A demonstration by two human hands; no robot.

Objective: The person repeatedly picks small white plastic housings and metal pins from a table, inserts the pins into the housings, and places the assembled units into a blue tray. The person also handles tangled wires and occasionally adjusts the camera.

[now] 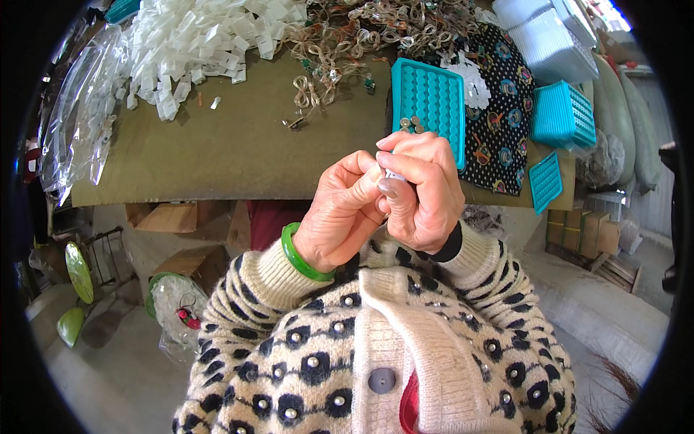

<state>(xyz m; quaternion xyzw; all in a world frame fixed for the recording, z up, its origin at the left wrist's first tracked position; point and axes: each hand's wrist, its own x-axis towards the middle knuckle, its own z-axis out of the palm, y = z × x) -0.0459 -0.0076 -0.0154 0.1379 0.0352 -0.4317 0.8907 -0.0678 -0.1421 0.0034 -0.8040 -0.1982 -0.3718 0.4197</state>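
My left hand (334,210), below a green bangle, and my right hand (428,189) meet in front of my chest, over the table's near edge. Both are closed, thumbs and fingertips pinched together around a small whitish piece (392,174). Fingers cover most of it, so its kind does not show. Just beyond the right hand lies a teal plastic tray (452,94) with rows of round hollows. A few small round metallic pieces (413,124) sit at its lower left, close to my fingertips.
On the olive table (217,145) are a heap of white plastic pieces (195,43), clear bags (79,116) and tangled coiled cords (340,43). White cut pieces (470,79) lie on dark patterned cloth (499,116). Stacked teal trays (560,116) and white trays (549,43) stand right.
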